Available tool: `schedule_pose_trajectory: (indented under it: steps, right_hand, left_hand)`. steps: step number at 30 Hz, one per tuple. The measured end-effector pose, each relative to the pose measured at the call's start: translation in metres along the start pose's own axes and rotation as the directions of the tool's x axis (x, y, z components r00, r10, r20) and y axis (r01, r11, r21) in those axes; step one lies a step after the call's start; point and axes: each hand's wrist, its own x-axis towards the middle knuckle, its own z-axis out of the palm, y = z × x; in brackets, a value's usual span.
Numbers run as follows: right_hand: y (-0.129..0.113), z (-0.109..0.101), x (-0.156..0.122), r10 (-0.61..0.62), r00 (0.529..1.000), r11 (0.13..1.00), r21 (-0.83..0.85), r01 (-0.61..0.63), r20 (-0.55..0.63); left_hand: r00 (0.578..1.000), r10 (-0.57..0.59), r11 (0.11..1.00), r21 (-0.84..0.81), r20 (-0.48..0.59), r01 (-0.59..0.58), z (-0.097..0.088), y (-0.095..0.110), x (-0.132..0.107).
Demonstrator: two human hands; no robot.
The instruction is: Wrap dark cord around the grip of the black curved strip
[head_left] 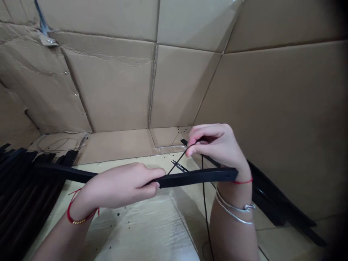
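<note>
A long, slightly curved black strip (198, 177) runs crosswise above the work surface. My left hand (127, 183) is closed round its middle, thumb on top and fingers beneath. From the thumb of that hand a thin black cord (178, 160) slants up to my right hand (214, 143), which pinches it between thumb and fingers. The cord's other length hangs down behind the strip and past my right forearm. Just behind the strip, a pair of pointed dark tweezers or small scissors (181, 166) shows in part; I cannot tell which.
Many similar black strips (29, 181) lie stacked at the left. More black strips (277, 199) rest at the right, partly behind my arm. Taped cardboard walls (119, 83) enclose the back and sides. Small dark specks dot the pale work surface (130, 232).
</note>
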Motion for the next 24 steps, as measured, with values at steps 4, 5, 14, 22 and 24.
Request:
schedule_pose_trajectory:
  steps: [4,5,14,22,24]
  right_hand:
    - [-0.005,-0.007,-0.006,0.090,0.996,0.993,-0.079,-0.090,-0.010]
    - [-0.007,-0.007,-0.007,0.107,0.994,0.989,-0.097,-0.109,-0.023]
    - [-0.034,0.050,-0.005,0.023,0.997,0.990,0.138,-0.033,0.072]
    - [-0.022,0.109,-0.004,0.087,0.964,0.824,0.562,0.072,-0.251]
    - [-0.023,0.112,-0.005,0.080,0.965,0.842,0.534,0.069,-0.250]
  left_hand:
    - [0.979,-0.177,0.979,0.082,-0.096,0.185,-0.005,-0.004,-0.009]
    - [0.968,-0.216,0.969,0.096,-0.126,0.229,-0.006,-0.005,-0.009]
    - [0.815,-0.164,0.979,0.012,-0.556,0.205,-0.008,-0.012,0.006]
    - [0.702,-0.241,0.768,-0.574,-0.671,-0.284,-0.008,-0.011,0.006]
    - [0.702,-0.244,0.679,-0.635,-0.669,-0.369,-0.006,-0.010,0.007]
